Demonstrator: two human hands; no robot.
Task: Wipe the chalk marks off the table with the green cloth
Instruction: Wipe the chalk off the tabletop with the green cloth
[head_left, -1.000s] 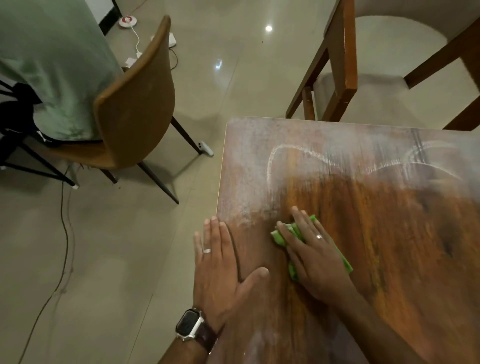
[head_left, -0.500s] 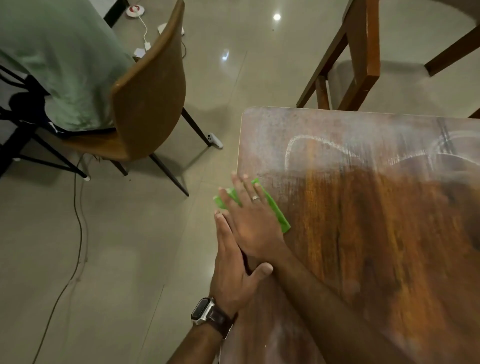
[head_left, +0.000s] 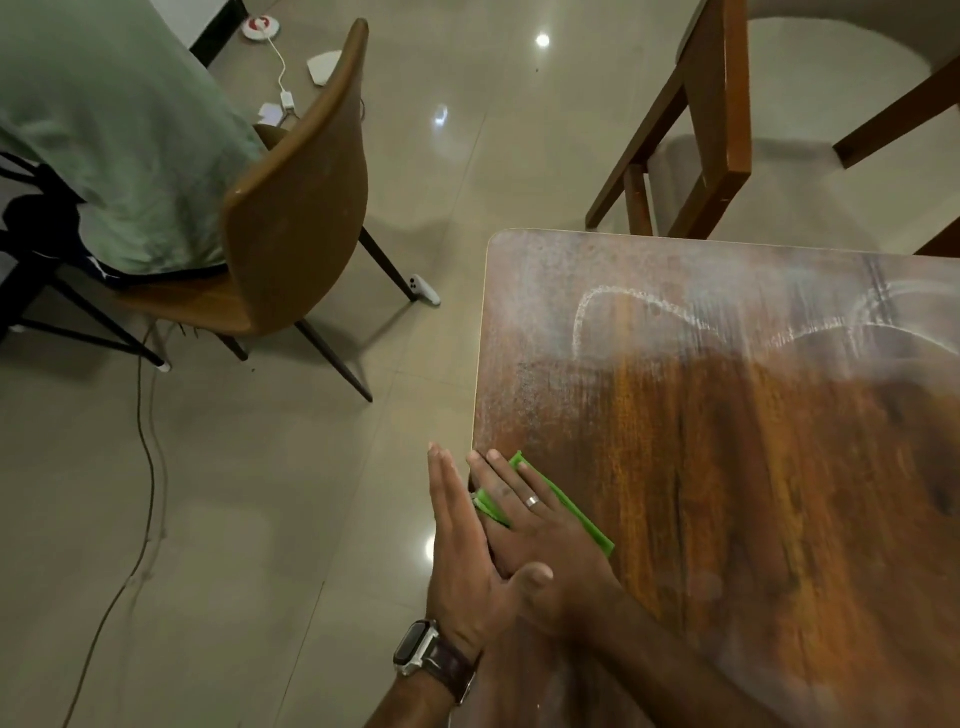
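The brown wooden table (head_left: 753, 467) carries white chalk marks (head_left: 649, 306) curving across its far part, with a chalky haze around them. My right hand (head_left: 540, 525), fingers straight, presses the folded green cloth (head_left: 576, 506) flat onto the table at its left edge. Most of the cloth is hidden under that hand. My left hand (head_left: 462, 551), with a watch on the wrist, is held flat with straight fingers just off the table's left edge, beside the right hand, its thumb lying over the right wrist.
A brown chair (head_left: 291, 208) with a green garment (head_left: 104, 130) over it stands on the tiled floor at left. A wooden chair (head_left: 711, 130) stands beyond the table's far edge. A cable (head_left: 145, 467), a small white device (head_left: 423, 288) and plugs lie on the floor.
My right hand swept the cloth from mid-table leftward to the table's left edge. My left hand slid off the tabletop to just beyond that edge.
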